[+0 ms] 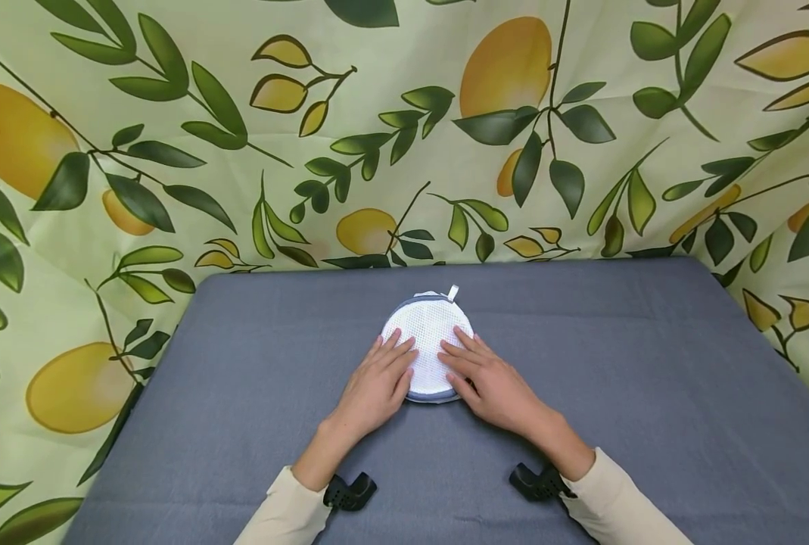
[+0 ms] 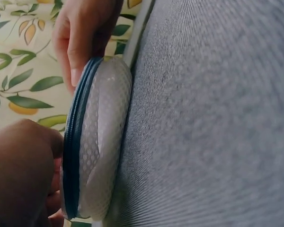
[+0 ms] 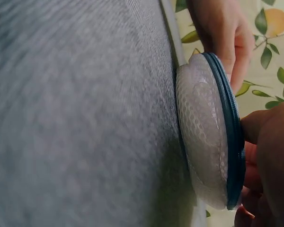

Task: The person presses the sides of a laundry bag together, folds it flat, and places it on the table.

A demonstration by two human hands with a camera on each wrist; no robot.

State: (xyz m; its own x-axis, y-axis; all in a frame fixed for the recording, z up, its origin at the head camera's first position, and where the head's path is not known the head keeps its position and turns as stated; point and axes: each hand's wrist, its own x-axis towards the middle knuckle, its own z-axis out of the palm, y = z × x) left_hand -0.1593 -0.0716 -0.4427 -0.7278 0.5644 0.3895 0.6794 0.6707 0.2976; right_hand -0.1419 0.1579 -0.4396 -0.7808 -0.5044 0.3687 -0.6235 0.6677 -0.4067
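A round white mesh laundry bag [image 1: 428, 344] with a blue zippered rim lies flat on the grey-blue table in the head view. My left hand [image 1: 375, 378] rests on its left side, fingers fairly straight and spread over the mesh. On the opposite side my right hand [image 1: 493, 378] lies the same way, fingertips on top. Both wrist views show the bag [image 2: 106, 137] from its edge, puffed below the zipper [image 3: 232, 137], with whitish material visible through the mesh. A small white tab [image 1: 452, 293] sticks out at its far edge.
The table [image 1: 615, 363] is covered in grey-blue cloth. Behind it and at both sides hangs a curtain [image 1: 404, 136] printed with lemons and leaves. Black wrist mounts [image 1: 350, 492] sit at both cuffs.
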